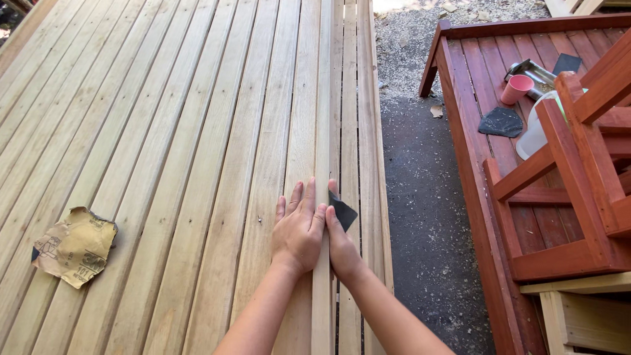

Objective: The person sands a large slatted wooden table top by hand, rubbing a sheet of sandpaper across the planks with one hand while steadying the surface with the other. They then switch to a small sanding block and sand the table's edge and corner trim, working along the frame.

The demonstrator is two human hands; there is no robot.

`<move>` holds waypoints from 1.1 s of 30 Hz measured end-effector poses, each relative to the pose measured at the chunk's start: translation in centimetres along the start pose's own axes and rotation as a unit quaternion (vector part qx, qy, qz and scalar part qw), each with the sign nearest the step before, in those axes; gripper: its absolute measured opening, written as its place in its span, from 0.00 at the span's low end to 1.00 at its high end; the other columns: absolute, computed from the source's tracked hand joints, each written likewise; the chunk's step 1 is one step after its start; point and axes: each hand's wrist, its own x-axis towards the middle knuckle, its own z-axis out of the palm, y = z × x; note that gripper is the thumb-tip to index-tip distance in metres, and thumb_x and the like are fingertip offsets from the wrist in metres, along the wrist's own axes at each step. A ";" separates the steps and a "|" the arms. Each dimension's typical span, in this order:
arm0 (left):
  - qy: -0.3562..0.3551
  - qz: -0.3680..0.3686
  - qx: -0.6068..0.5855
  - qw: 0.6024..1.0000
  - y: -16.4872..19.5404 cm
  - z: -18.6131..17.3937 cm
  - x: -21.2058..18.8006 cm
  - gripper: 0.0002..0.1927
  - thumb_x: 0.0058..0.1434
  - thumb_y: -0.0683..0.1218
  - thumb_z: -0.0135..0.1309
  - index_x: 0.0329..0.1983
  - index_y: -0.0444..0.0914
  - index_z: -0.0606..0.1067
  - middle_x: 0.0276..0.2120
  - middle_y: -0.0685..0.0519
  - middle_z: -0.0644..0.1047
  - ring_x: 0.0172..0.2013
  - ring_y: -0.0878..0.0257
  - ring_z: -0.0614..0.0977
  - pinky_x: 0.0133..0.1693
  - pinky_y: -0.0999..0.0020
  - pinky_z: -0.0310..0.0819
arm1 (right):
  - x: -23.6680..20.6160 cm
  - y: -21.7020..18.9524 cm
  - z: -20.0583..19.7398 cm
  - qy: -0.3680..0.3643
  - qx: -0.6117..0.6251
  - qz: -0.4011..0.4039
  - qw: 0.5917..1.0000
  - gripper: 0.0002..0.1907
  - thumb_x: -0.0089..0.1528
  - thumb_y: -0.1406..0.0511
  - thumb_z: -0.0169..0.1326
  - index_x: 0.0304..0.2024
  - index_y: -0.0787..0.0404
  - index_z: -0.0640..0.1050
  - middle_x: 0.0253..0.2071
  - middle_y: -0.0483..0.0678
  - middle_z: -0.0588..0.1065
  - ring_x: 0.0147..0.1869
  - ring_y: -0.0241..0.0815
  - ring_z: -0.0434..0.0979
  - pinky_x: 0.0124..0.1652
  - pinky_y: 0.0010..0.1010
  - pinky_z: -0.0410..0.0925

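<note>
On pale slats, left hand [299,230] lies flat; right hand [342,243] grips dark sandpaper [343,212].

No packages, signs or screens in view. One item with a label-like face: a torn sheet of sandpaper [75,246], lying flat, backing side up, on the pale wooden slats [164,131] at lower left, well apart from the hands. Irregular, ragged outline; tan-yellow backing with faded dark printed marking; one small dark corner at its left edge.
</note>
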 end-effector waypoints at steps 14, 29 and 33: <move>-0.005 0.032 -0.012 0.999 0.5 0.7 0.6 0.37 0.71 0.61 0.24 0.77 0.37 0.48 0.73 0.48 0.59 0.75 0.58 0.50 0.72 0.52 0.29 | -2.0 -1.2 0.0 0.021 -0.075 -0.014 0.997 0.32 0.73 0.55 0.30 0.78 0.51 0.45 0.80 0.51 0.49 0.82 0.44 0.50 0.74 0.37 0.47; -0.017 0.020 0.004 1.000 0.9 0.5 0.5 0.37 0.71 0.61 0.24 0.78 0.38 0.45 0.73 0.47 0.58 0.75 0.59 0.48 0.72 0.53 0.27 | -3.7 -1.2 0.8 0.052 -0.097 0.007 0.994 0.33 0.72 0.52 0.29 0.78 0.51 0.45 0.81 0.51 0.46 0.83 0.45 0.44 0.74 0.38 0.45; -0.012 0.016 0.003 1.000 0.5 0.6 0.8 0.37 0.70 0.61 0.26 0.78 0.40 0.45 0.73 0.47 0.58 0.75 0.60 0.49 0.72 0.55 0.28 | 0.9 -0.4 -1.0 0.034 -0.049 -0.001 0.998 0.33 0.72 0.52 0.29 0.78 0.50 0.43 0.80 0.52 0.48 0.82 0.46 0.48 0.73 0.37 0.48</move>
